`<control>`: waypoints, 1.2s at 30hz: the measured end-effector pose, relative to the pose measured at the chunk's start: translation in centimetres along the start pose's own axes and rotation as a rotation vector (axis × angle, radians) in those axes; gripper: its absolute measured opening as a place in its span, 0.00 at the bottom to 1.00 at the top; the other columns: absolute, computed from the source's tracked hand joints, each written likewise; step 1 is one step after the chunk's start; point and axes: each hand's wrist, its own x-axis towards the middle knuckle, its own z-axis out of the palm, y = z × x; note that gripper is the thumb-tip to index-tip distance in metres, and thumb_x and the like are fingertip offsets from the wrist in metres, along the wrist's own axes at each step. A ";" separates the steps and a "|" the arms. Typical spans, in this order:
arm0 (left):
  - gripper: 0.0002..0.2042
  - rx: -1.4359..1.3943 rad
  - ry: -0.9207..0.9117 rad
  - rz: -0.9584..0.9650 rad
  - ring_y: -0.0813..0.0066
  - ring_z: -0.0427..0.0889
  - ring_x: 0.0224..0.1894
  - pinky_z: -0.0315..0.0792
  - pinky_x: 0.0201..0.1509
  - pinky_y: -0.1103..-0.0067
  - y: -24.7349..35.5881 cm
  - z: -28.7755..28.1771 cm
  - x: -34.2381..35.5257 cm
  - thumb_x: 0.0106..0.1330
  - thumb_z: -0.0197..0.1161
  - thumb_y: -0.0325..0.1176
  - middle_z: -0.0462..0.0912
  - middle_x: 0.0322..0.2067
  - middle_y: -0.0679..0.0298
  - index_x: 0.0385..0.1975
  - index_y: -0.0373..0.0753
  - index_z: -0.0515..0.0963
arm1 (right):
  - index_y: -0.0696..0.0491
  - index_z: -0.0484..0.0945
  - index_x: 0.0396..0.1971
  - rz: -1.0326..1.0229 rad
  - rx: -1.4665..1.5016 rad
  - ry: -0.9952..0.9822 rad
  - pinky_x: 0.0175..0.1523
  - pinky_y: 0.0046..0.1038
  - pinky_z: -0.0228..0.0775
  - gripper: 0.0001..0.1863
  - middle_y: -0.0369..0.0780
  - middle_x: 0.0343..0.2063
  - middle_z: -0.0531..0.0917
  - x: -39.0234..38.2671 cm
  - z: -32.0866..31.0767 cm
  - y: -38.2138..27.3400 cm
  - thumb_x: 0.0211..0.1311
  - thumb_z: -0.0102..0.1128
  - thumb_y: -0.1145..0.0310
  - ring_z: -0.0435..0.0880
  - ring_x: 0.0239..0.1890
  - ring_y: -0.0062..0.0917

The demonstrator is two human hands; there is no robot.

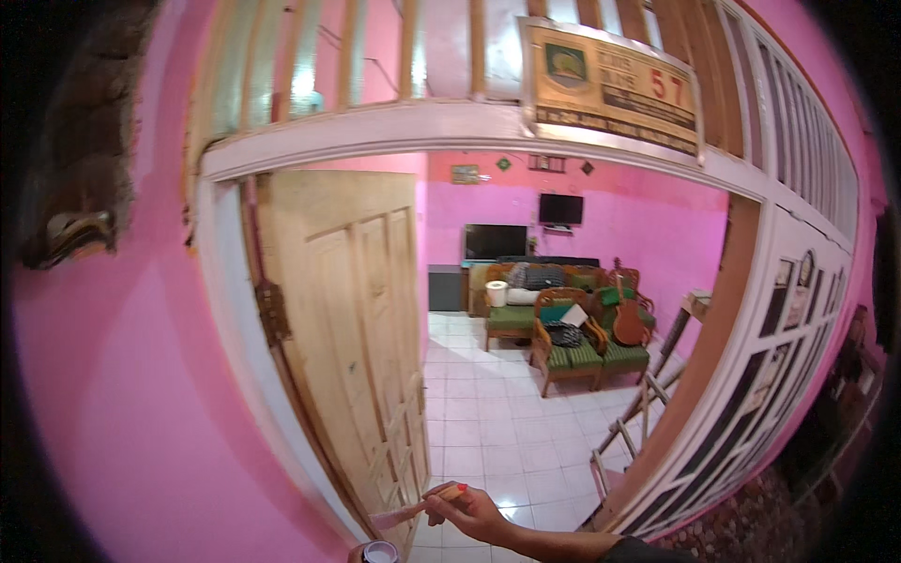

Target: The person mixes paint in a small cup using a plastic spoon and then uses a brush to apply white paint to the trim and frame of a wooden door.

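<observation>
At the bottom of the head view my right hand (465, 514) is closed on a paintbrush (402, 515). A red tip shows at the handle's end above my fingers, and the pale bristles point left toward the lower part of the white door frame (282, 436). Whether the bristles touch the frame I cannot tell. Just below the brush, a small round tin (380, 552) with pale paint-like contents stands in my left hand (356, 555), of which only a bit shows at the lower edge. The wooden panelled door (343, 272) stands swung inward beside the brush.
Pink wall (160, 413) flanks the doorway on the left. A wooden ladder (631, 427) leans inside by the right jamb. Farther in are green-cushioned chairs (568, 357), a guitar (628, 324) and a screen (496, 242) over white floor tiles (479, 408). A metal plate (615, 84) hangs above.
</observation>
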 end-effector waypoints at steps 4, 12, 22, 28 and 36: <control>0.27 -0.055 -0.150 -0.075 0.63 0.81 0.50 0.76 0.55 0.68 2.0 1.6 0.5 0.55 0.79 0.31 0.80 0.48 0.56 0.54 0.35 0.75 | 0.63 0.78 0.52 -0.014 0.037 0.084 0.47 0.23 0.80 0.16 0.38 0.34 0.85 -2.0 -1.8 -1.3 0.79 0.57 0.64 0.86 0.39 0.19; 0.25 -0.080 -0.381 0.049 0.63 0.80 0.50 0.75 0.57 0.70 3.3 5.2 1.4 0.58 0.77 0.28 0.80 0.48 0.55 0.54 0.34 0.75 | 0.64 0.76 0.52 0.017 -0.035 0.350 0.44 0.23 0.80 0.15 0.39 0.36 0.86 -7.4 -3.5 -2.7 0.78 0.57 0.66 0.86 0.37 0.19; 0.31 -0.454 -0.666 0.060 0.67 0.80 0.54 0.75 0.59 0.71 0.6 7.4 0.3 0.52 0.79 0.26 0.77 0.48 0.59 0.56 0.33 0.70 | 0.61 0.75 0.50 -0.061 -0.068 0.717 0.42 0.23 0.79 0.13 0.39 0.35 0.85 -14.7 -0.3 -5.6 0.78 0.58 0.66 0.86 0.37 0.20; 0.29 -0.403 -0.771 0.173 0.67 0.82 0.52 0.76 0.59 0.74 4.2 8.7 -1.5 0.53 0.80 0.28 0.77 0.49 0.57 0.54 0.31 0.74 | 0.61 0.76 0.49 -0.083 -0.162 0.900 0.39 0.24 0.80 0.12 0.39 0.34 0.84 -20.0 0.7 -9.5 0.77 0.58 0.68 0.85 0.35 0.20; 0.28 -0.418 -0.801 0.206 0.66 0.83 0.50 0.77 0.57 0.73 8.7 11.6 -4.7 0.53 0.79 0.30 0.79 0.47 0.56 0.53 0.32 0.75 | 0.60 0.76 0.47 -0.087 -0.154 0.965 0.37 0.22 0.79 0.11 0.39 0.33 0.84 -24.6 -1.4 -13.1 0.77 0.59 0.68 0.84 0.33 0.19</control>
